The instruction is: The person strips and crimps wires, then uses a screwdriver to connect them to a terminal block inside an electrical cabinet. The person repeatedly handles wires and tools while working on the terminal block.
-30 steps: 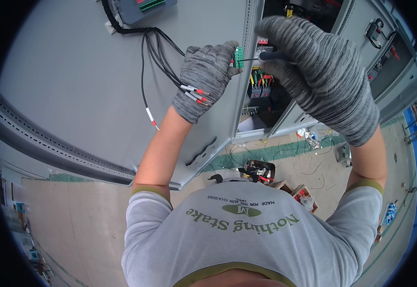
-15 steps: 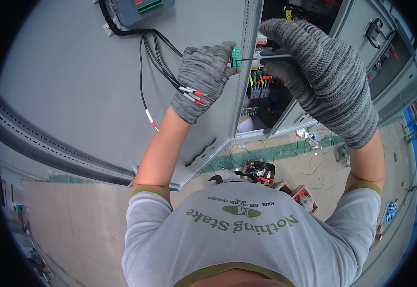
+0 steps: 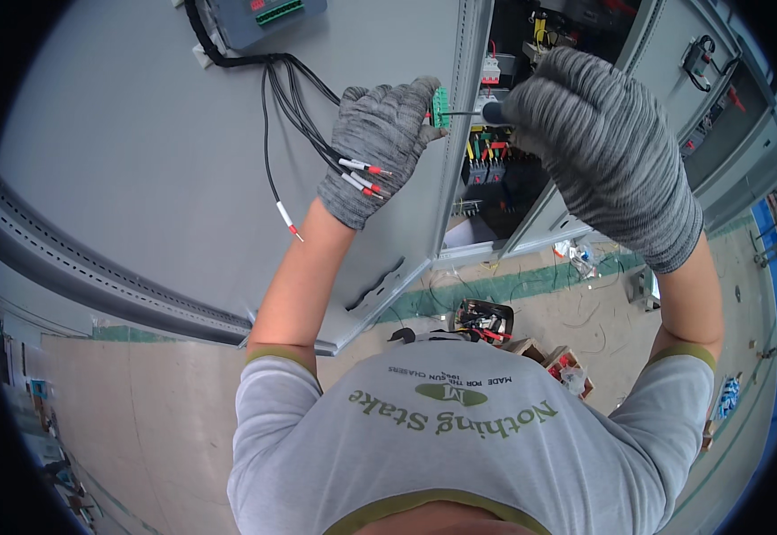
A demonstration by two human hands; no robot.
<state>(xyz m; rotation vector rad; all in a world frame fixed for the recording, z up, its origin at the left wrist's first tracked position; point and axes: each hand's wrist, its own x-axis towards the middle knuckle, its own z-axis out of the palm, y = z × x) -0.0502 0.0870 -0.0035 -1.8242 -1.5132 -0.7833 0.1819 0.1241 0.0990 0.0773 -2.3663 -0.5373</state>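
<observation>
In a grey knitted glove, my left hand [image 3: 381,147] is closed around a green terminal block [image 3: 441,108], whose right side sticks out past the fingertips. My right hand [image 3: 598,147], gloved alike, wraps the handle of a screwdriver [image 3: 493,113]. Its thin shaft runs left, and the tip meets the terminal block. Several black wires [image 3: 304,125] come down from a sleeved bundle and pass by my left hand. Some of their white-marked, red-ferruled ends [image 3: 366,183] lie over the left wrist; one wire end [image 3: 288,220] hangs lower, beside the forearm.
A broad grey cabinet door [image 3: 157,152] spans the left, with a grey device [image 3: 268,20] mounted at its top. To the right stands the open cabinet [image 3: 504,201] with breakers and wiring inside. Below are a tool box [image 3: 485,319] and a wooden box [image 3: 567,370] on the floor.
My right hand's fingers, extended around the screwdriver handle before, are now curled over it. The left hand holds the terminal block in nearly the same place. The hanging wire end has shifted slightly right.
</observation>
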